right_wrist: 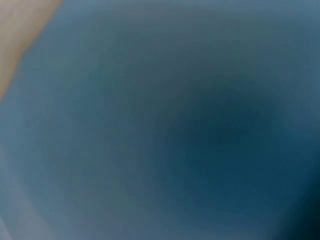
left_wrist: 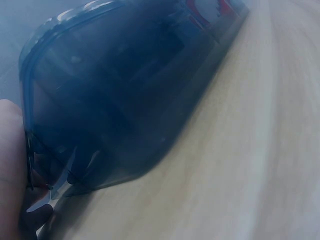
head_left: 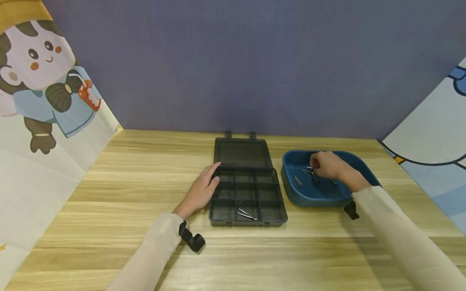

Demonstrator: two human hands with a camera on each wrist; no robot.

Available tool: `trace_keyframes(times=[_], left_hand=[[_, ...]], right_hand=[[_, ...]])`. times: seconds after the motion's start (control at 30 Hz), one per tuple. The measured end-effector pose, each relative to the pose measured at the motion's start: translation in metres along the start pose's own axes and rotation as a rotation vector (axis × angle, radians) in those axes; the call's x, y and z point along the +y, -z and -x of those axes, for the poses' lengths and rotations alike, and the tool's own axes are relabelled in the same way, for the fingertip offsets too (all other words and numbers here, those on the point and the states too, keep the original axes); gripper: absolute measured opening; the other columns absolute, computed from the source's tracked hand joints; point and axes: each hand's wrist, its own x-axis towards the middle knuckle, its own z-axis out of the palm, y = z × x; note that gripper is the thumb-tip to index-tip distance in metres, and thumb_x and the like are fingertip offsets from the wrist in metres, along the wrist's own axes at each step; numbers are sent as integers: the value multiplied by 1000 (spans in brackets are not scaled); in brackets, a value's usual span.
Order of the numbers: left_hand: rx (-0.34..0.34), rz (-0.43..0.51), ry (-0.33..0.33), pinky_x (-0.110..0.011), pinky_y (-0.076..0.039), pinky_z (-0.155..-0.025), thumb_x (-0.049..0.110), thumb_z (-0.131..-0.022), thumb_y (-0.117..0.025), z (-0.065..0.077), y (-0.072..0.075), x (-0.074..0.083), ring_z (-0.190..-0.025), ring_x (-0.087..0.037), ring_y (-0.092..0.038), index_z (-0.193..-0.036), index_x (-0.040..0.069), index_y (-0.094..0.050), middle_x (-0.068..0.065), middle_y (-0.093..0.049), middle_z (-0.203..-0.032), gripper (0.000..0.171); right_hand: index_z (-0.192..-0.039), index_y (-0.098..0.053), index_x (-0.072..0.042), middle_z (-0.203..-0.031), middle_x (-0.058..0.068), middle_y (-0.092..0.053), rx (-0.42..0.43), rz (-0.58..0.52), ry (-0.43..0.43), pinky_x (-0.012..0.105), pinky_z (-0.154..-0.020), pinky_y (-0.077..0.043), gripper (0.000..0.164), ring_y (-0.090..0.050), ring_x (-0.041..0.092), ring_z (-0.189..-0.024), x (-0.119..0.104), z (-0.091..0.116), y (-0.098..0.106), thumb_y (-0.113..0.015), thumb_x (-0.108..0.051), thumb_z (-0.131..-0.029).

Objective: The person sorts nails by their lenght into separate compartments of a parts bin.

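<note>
My left hand (head_left: 199, 190) rests against the left side of a dark see-through compartment box (head_left: 246, 191), fingers extended near its hinge. The box's lid (head_left: 243, 152) lies folded back toward the wall. In the front middle compartment are a few thin metal nails (head_left: 244, 215). On the right, my right hand (head_left: 327, 165) reaches down into a blue plastic bin (head_left: 306, 200), fingers bent among several loose nails (head_left: 297, 181). I cannot tell whether a nail is between its fingertips. Up close, the left wrist view shows the box's smoky side (left_wrist: 115, 110) beside my finger (left_wrist: 10, 165).
Box and bin stand side by side on a wooden table (head_left: 255, 258), with a narrow gap between them. A purple-grey wall panel (head_left: 255, 68) rises behind. Cartoon-printed panels flank the table. Blurred blue plastic (right_wrist: 150, 125) fills most of the right wrist view.
</note>
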Motion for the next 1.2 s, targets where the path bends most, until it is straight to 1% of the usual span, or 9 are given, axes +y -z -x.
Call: trace_keyframes(times=[0.1,0.37,0.57,0.67,0.87,1.03,1.2], left_hand=[[0,1,2,-52,-29,-112,16,-102,-40,-1,-1,-1,-138,-36,-34,-148,6,-33,-17,-36,-150,48],[8,-7,-14,-53,-29,-112,15,-101,-41,-1,-2,-1,-137,-36,-35,-147,5,-34,-18,-37,-149,47],[7,2,-4,-53,-28,-112,16,-101,-41,0,-2,-2,-138,-36,-34,-148,6,-34,-18,-36,-150,48],[8,4,-1,-53,-29,-112,16,-101,-41,0,-2,-2,-138,-36,-35,-148,6,-34,-18,-36,-150,48],[7,-3,7,-52,-29,-112,16,-101,-40,-1,-2,-3,-138,-35,-34,-148,8,-33,-16,-36,-150,48],[4,-6,19,-51,-29,-113,17,-101,-40,-2,-1,-3,-139,-34,-34,-149,9,-33,-15,-36,-151,49],[4,-4,14,-52,-29,-112,17,-101,-40,-2,-1,-2,-138,-35,-34,-149,9,-33,-16,-36,-150,48]], right_hand=[[-87,-62,1,-76,8,-60,12,-1,9,35,-59,-45,11,-49,18,-64,1,2,4,-60,5,-77],[-86,-62,1,-78,10,-60,29,-15,26,38,-61,-47,13,-53,19,-67,-2,9,13,-59,8,-76],[-87,-63,0,-78,11,-60,41,-23,23,33,-61,-44,15,-50,17,-66,-5,12,19,-58,8,-76],[-87,-62,0,-77,11,-60,45,-25,34,33,-60,-43,14,-49,17,-65,-6,14,23,-58,7,-76],[-86,-62,-2,-75,6,-60,65,-25,53,33,-59,-45,12,-51,16,-65,-13,18,30,-61,6,-76],[-85,-61,-2,-72,3,-59,86,-19,79,32,-58,-43,11,-49,13,-62,-18,21,32,-61,5,-77],[-84,-61,-3,-68,0,-57,109,-16,89,30,-58,-41,12,-47,12,-60,-24,25,34,-60,6,-76]])
